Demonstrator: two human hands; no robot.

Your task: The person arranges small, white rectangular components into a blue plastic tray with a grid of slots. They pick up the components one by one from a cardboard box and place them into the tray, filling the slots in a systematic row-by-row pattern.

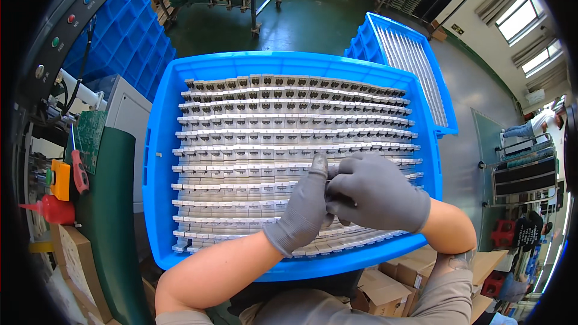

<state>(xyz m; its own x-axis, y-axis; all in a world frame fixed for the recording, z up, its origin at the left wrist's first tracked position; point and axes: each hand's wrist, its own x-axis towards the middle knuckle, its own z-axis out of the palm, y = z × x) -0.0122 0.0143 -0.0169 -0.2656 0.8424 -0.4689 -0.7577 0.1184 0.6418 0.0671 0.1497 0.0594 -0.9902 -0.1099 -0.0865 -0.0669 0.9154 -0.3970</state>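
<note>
In grey gloves, my left hand (301,207) and my right hand (382,192) meet over the right front half of a blue plastic crate (289,59). Both are closed, with fingertips pressed together. Whatever they pinch between them is hidden by the gloves. My left thumb points up and away from me. Below them, the crate holds rows of small, pale grey block-shaped parts (259,138), packed side by side. Dark pieces show along their edges, most plainly in the far rows.
Another blue crate (445,121) with long white strips stands at the far right. Stacked blue crates (120,30) rise at the left. Nearer are a red-handled screwdriver (79,171), a red bottle (55,209) and a green circuit board (91,135). Cardboard boxes (382,292) sit below right.
</note>
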